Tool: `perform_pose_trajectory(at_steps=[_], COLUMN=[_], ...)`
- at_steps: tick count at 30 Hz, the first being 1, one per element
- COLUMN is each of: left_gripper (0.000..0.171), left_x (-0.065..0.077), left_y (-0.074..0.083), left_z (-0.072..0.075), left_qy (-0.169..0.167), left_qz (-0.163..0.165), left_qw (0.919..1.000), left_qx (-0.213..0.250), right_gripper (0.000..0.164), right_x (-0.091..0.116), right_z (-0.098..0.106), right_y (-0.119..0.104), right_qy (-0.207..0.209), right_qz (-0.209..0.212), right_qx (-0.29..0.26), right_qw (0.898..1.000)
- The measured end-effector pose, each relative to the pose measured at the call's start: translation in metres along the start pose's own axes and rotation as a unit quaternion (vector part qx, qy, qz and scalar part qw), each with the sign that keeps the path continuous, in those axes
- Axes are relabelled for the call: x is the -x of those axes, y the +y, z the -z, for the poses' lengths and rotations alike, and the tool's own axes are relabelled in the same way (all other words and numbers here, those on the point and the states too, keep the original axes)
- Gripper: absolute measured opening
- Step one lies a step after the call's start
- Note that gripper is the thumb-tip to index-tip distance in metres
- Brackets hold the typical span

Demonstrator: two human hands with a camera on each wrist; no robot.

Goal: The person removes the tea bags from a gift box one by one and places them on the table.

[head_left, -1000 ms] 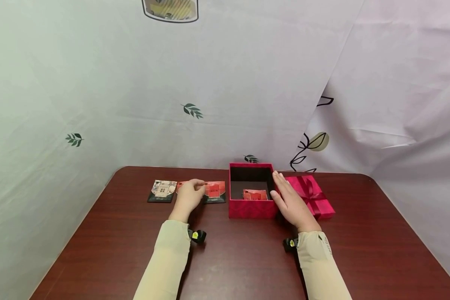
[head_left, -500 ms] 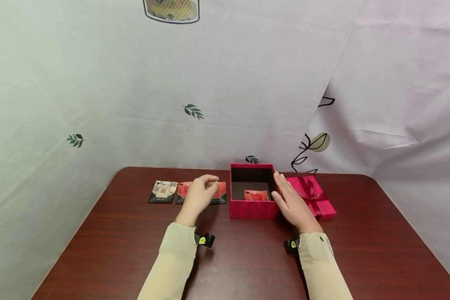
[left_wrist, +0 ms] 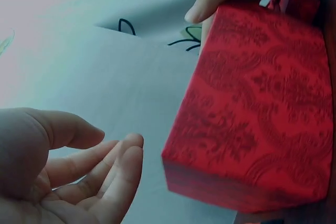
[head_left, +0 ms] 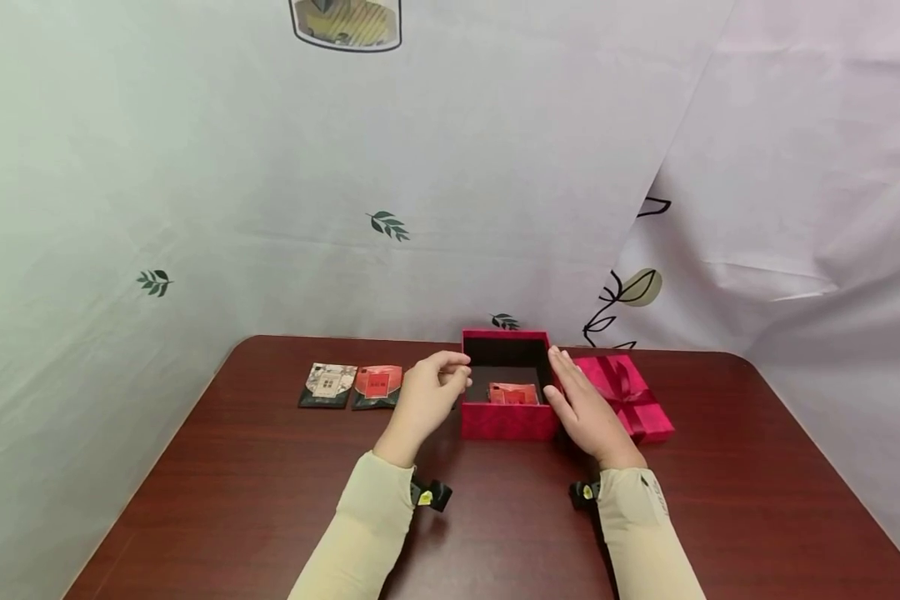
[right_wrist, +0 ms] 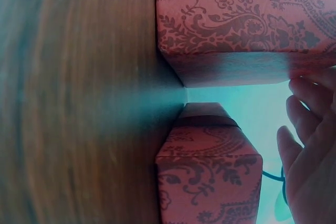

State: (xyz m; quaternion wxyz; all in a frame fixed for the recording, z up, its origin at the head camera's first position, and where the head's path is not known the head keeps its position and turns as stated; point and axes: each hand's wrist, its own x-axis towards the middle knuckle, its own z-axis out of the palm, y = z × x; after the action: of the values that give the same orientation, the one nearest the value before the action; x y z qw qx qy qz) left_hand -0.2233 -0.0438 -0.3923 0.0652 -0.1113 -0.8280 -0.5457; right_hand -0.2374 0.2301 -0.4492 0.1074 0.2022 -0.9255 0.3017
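Head view: box (head_left: 506, 422) standing uncovered on the table (head_left: 510, 533), between both hands. Left hand (head_left: 429, 400) at its left side, fingertips overlapping the rim as seen from above, yet a visible gap between fingertips and box in the left wrist view. Fingers loosely bent, thumb apart from them, nothing to be seen in the grip. Right hand (head_left: 588, 412) along the right wall, fingers straight, tips touching the box in the right wrist view, no hold on anything.

Inner sachet (head_left: 513, 394) inside the box, toward the front and right, wider left to right as seen, near edge hidden by the front wall.

Key relation, by judgement: left hand between the loose sachets and the box mouth, nearer than the right to both. Red sachet (head_left: 377, 387) flat to its left, pale sachet (head_left: 328, 386) just beside that, farther left. Dark sliver (head_left: 453, 406) by the left hand, perhaps another sachet, too covered to tell. Box mouth to the right of the fingertips. Longer side of the box: cannot tell. Lid (head_left: 622, 396) beside the box on the right, partly behind the right hand.
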Motion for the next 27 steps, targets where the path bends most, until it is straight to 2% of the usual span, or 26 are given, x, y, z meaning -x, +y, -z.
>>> perform_pose_trajectory(at_steps=[6,9,14,17,22,27], left_gripper=[0.034,0.040,0.052,0.055,0.054,0.052], left_x=[-0.008,-0.014,-0.025,-0.033,-0.043,-0.047], left_y=[0.012,0.016,0.015,0.013,0.011,0.013], left_z=[-0.012,-0.018,-0.031,-0.039,-0.048,-0.056], left_qy=[-0.026,-0.039,-0.095,-0.118,-0.133,-0.152], left_qz=[0.015,0.030,0.080,0.095,0.097,0.118], left_qw=[0.9995,0.9988,0.9922,0.9884,0.9855,0.9769], left_qx=[0.012,0.004,-0.012,-0.017,-0.043,-0.092], right_gripper=[0.065,0.064,0.065,0.065,0.064,0.065], right_x=[0.001,0.001,0.001,0.002,0.002,0.001], right_z=[0.001,0.001,-0.001,-0.002,-0.001,0.000], right_y=[0.001,0.001,0.000,0.000,0.000,-0.001], right_qy=[0.000,0.000,0.001,0.000,-0.003,-0.007], right_qz=[-0.006,-0.002,0.001,-0.004,-0.008,-0.008], right_qx=[0.001,0.000,-0.007,-0.010,-0.008,-0.010], right_qw=[1.000,1.000,1.000,1.000,1.000,1.000])
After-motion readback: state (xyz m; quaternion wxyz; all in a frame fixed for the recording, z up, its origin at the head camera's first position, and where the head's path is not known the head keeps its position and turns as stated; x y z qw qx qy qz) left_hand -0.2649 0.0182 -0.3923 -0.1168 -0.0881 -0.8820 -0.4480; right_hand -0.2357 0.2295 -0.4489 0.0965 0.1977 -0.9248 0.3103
